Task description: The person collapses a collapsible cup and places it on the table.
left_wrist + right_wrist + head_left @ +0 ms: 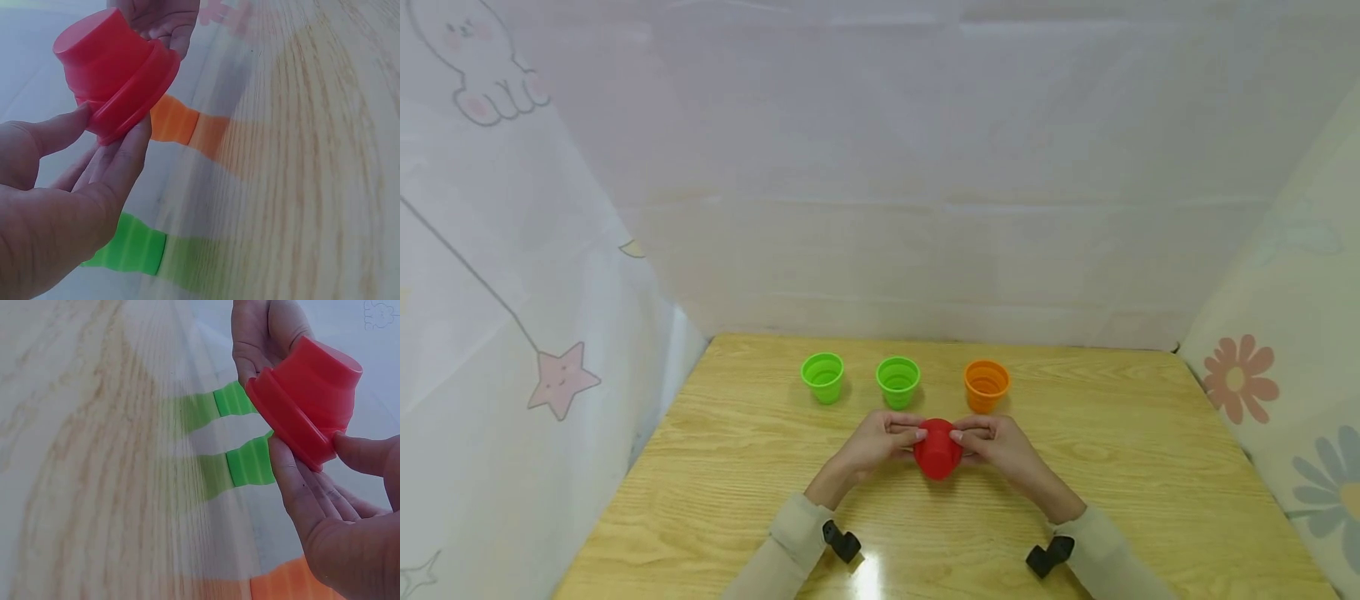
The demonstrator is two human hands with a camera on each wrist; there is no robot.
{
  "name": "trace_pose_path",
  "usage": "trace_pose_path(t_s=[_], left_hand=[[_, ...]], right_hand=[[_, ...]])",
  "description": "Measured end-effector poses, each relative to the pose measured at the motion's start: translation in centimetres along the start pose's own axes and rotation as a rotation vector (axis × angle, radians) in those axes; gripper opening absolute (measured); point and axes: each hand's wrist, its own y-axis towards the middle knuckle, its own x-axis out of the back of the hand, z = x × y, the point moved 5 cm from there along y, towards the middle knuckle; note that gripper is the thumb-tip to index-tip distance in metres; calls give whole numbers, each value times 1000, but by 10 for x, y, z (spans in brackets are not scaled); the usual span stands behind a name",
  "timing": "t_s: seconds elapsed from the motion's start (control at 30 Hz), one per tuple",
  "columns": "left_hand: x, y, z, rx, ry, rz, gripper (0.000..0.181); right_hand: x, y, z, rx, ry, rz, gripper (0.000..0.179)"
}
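Together, the left hand (880,439) and the right hand (997,446) grip one red cup (937,454) from either side, thumbs on its wall and fingers under its rim. It is tilted, base upward, over the middle of the table (1112,450); its inside is hidden, so its contents cannot be told.

Just beyond, three cups stand upright in a row, mouths open and ridged inner walls showing: a left green cup (826,394), a middle green cup (898,401) and, farthest right, an orange cup (982,403). That makes four cups: one red, two green, one orange.

In the left wrist view the left hand partly covers a green cup; in the right wrist view the bottom edge cuts off the orange one. Nearer, two pale sleeves (801,525) run out of the picture, each with a black device (842,543) at the cuff.
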Motion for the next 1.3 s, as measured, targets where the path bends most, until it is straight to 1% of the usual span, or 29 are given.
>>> trace_pose_path(t_s=[0.13,0.3,0.5,0.83,0.97,1.1,1.2,1.3], left_hand=[[-1,0,0,-8,7,8,38],[-3,0,-2,-17,14,8,39],[-7,-1,-7,-19,19,-24,36],[-10,1,-5,-8,39,-91,33],[-11,0,-6,-7,52,-99,33],[-13,0,-6,-12,51,-94,33],[-15,1,-8,-21,60,-93,34],[-15,3,-9,-23,82,-109,34]], right_hand=[[-1,-1,0,-1,-3,3,44],[0,0,1,-12,-20,-29,47],[0,3,0,-28,-41,-64,47],[-2,3,4,-29,-39,-62,47],[-4,3,4,-35,-38,-47,46],[-6,3,5,-38,-43,-39,42],[-7,3,5,-36,-58,-44,40],[-8,4,4,-23,-86,-57,36]])
